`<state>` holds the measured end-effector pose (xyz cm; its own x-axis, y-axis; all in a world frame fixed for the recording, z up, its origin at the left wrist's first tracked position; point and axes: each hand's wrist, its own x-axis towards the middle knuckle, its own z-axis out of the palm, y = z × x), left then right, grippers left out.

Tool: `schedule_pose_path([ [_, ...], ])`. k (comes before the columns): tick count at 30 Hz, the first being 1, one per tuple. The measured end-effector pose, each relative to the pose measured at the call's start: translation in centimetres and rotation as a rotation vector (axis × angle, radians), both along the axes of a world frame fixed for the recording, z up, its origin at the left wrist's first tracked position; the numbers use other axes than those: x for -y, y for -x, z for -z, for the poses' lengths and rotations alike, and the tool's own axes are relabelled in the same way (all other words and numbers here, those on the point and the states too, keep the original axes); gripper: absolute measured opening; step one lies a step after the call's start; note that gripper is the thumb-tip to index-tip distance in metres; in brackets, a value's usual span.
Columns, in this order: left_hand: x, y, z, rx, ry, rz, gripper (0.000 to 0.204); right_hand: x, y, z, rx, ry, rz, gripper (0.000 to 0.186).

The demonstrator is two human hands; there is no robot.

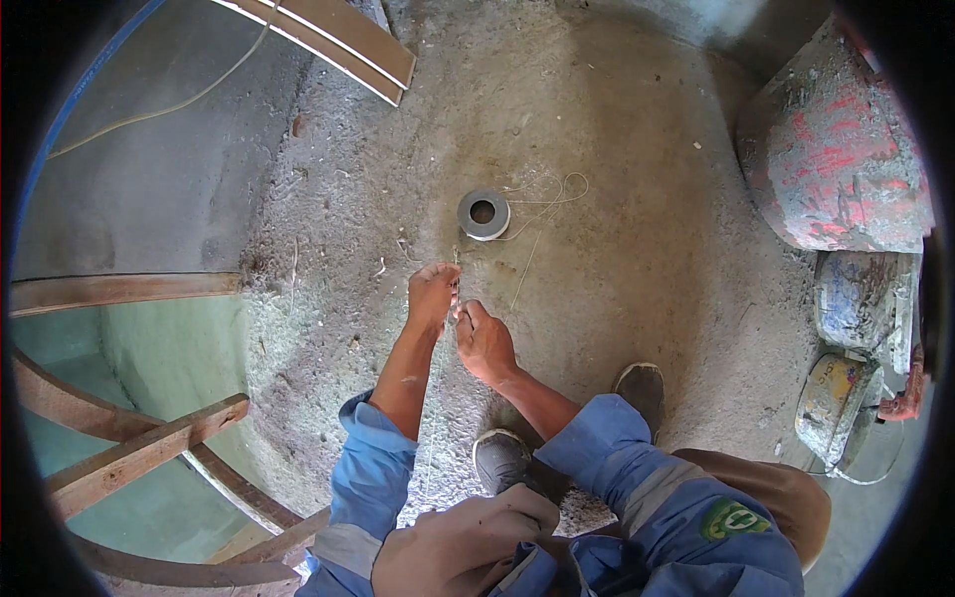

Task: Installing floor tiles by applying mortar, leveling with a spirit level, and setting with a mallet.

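My left hand [435, 295] is closed in a pinch on a thin, pale string, whose short end sticks up past the fingertips. Just below and to its right, my right hand [485, 341] is closed too, thumb and fingers pressed together on the same string. What lies between the two hands is partly hidden and too small to make out fully. On the concrete floor beyond them is a round grey spool [484, 204] with a dark hole in its middle. Loose loops of string [557, 201] spread from it to the right, and one strand trails down near my right hand.
Crusted buckets [846, 159] stand along the right. At left, wooden beams [149, 453] cross a recessed opening, with a grey slab [159, 199] behind. Boards [333, 45] lie at the top. My shoes [502, 460] are on the rough floor just below the hands.
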<state>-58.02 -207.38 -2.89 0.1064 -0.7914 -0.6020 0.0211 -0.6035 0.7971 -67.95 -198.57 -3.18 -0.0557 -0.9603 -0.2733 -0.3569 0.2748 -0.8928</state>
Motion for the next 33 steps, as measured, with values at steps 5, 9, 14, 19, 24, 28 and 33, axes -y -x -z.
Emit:
schedule_pose_path([
  [5, -0.05, 0.13, 0.16, 0.037, 0.019, 0.012, 0.011, -0.17, 0.15, 0.66, -0.058, 0.026, -0.022, 0.021],
  [9, -0.09, 0.04, 0.05, 0.037, 0.02, 0.014, 0.012, -0.16, 0.2, 0.43, -0.06, 0.001, -0.026, 0.02],
  [14, 0.01, 0.17, 0.1, 0.038, 0.016, 0.025, 0.013, -0.23, 0.3, 0.79, -0.043, 0.044, -0.01, 0.019],
  [19, 0.05, -0.11, 0.31, 0.039, 0.005, 0.022, 0.013, -0.13, 0.39, 0.5, -0.036, 0.053, -0.027, 0.019],
  [24, 0.23, -0.01, 0.51, 0.029, 0.021, 0.008, 0.012, -0.16, 0.5, 0.7, -0.053, 0.036, -0.051, 0.02],
  [28, 0.15, 0.07, 0.28, 0.033, 0.031, 0.006, 0.011, -0.22, 0.49, 0.64, -0.037, 0.022, -0.046, 0.02],
  [33, 0.18, 0.07, 0.36, 0.026, 0.048, 0.007, 0.011, -0.24, 0.64, 0.61, 0.004, 0.024, -0.048, 0.021],
])
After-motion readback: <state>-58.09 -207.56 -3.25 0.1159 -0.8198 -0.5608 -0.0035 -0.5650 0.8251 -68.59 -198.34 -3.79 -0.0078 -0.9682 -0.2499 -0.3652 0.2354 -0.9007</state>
